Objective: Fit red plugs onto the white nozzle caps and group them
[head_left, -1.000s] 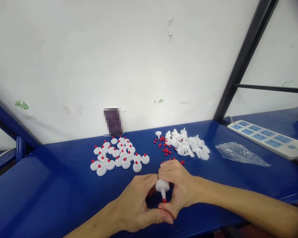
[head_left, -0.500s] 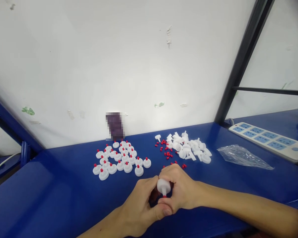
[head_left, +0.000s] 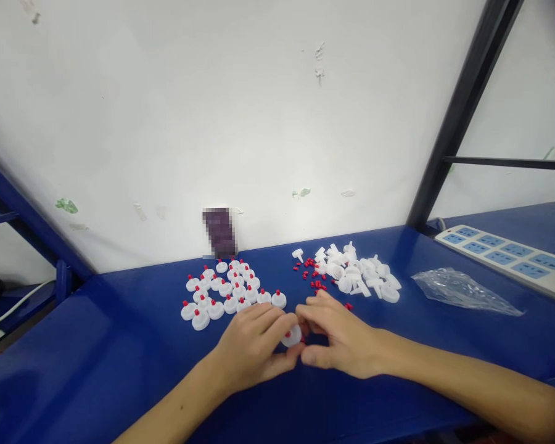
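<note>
A white nozzle cap with a red tip [head_left: 293, 337] is held between the thumb and fingers of my left hand [head_left: 250, 345]; part of it is hidden by the fingers. My right hand [head_left: 345, 339] is just to the right of it, its thumb and curled fingers apart, with its fingertips close to the cap. Whether they touch it I cannot tell. Left of centre stand several white caps with red tips [head_left: 216, 309], upright in a loose group. Small red tips [head_left: 317, 285] lie scattered beyond my right hand, beside a heap of white nozzle caps [head_left: 353, 272].
A crumpled clear plastic bag [head_left: 465, 291] lies on the blue tabletop [head_left: 134, 345] at the right. Beyond it is a white power strip [head_left: 504, 250] with blue sockets. A blurred dark panel [head_left: 221, 233] leans against the wall behind the group.
The cap has turned from tip toward me to tip up and moved slightly left in my left hand. My right hand has let go and opened its fingers.
</note>
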A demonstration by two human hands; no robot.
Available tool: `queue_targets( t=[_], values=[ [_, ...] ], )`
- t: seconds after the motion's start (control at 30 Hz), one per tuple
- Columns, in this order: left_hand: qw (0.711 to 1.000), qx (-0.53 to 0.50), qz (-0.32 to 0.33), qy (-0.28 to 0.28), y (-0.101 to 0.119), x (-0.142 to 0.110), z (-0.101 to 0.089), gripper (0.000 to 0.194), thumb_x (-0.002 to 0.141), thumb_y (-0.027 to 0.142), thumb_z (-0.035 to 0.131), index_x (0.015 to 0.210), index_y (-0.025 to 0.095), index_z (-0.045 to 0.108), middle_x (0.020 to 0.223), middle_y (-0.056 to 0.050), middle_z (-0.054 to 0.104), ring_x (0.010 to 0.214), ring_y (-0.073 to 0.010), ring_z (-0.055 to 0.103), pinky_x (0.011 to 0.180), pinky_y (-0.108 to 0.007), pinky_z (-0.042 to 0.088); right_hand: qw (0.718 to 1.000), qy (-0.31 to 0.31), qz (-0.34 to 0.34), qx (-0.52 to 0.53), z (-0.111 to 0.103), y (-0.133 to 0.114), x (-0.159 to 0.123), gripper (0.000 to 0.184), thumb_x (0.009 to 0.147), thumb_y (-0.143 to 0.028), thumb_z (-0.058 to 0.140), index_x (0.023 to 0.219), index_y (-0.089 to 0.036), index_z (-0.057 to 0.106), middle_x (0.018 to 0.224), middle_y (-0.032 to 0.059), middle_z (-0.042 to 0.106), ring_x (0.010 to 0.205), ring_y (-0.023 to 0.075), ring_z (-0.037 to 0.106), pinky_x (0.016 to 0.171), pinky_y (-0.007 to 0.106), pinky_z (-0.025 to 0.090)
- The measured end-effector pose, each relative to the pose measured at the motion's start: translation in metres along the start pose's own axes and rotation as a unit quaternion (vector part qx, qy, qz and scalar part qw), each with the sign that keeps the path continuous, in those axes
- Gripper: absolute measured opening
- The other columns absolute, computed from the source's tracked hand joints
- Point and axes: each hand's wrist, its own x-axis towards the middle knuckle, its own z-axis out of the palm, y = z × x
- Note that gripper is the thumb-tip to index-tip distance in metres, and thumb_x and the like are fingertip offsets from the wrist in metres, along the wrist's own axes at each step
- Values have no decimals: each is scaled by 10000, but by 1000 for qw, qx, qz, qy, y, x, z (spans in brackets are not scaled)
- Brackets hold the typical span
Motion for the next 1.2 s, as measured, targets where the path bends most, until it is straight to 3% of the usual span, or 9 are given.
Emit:
queue_targets(
  t=[0.1,0.2,0.3,0.4,0.57,0.67,0.83,0.97,1.2],
  values=[
    [994,25,-13,-110,-19,-3,-11,151,895,321,575,916,176,610,676,-27,637,589,-189,587,560,-293,436,994,37,86,-55,-15,10,2,389,933,-568,476,814,-206,553,620,-10,519,718,195,489,668,296,359],
    [982,48,-47,-177,-33,-8,-19,188,849,375,632,817,192,607,588,4,589,536,-181,568,564,-289,399,975,85,152,-137,-33,29,7,262,912,-407,526,745,-206,550,564,-15,522,631,179,503,647,294,352],
    [972,47,-80,-217,-38,-11,-24,215,811,394,675,773,197,597,617,1,600,560,-184,580,565,-284,368,961,69,189,-189,-47,49,11,203,913,-347,507,790,-206,585,481,-32,504,502,166,496,561,283,317],
    [962,44,-98,-251,-37,-10,-27,200,786,367,701,820,197,601,690,-11,628,623,-204,599,588,-296,379,948,47,178,-259,-54,63,12,183,911,-309,503,862,-190,634,614,24,619,614,202,575,589,296,339],
    [973,56,-70,-214,-35,-8,-26,255,811,246,616,1059,193,586,885,-53,612,758,-225,581,674,-328,436,941,45,138,-305,-51,73,11,214,895,-272,517,1009,-189,678,936,100,644,890,263,586,752,346,415],
    [981,68,-53,-171,-32,-9,-21,331,830,215,585,1160,202,584,999,-95,583,870,-251,559,760,-370,459,930,57,108,-346,-49,80,10,275,907,-291,519,1111,-181,667,1033,124,612,937,276,564,853,389,423],
    [989,70,-47,-121,-24,-11,-4,337,895,200,552,1230,215,586,1307,-158,533,1183,-332,507,980,-510,411,918,74,116,-372,-45,92,13,380,937,-305,486,1260,-143,602,1083,151,612,961,301,553,895,428,408],
    [986,83,-46,-139,-19,-10,7,322,925,203,521,1238,204,595,1420,-159,509,1332,-369,432,1063,-582,347,915,84,113,-378,-41,95,17,374,938,-287,479,1243,-121,619,1058,151,636,944,300,537,886,420,401],
    [980,95,-41,-172,-17,-10,10,362,962,285,497,1299,171,567,1391,-112,577,1321,-344,476,1074,-578,352,924,88,96,-359,-39,94,18,264,952,-286,492,1082,-163,686,986,109,654,916,268,544,837,387,419]
  ],
)
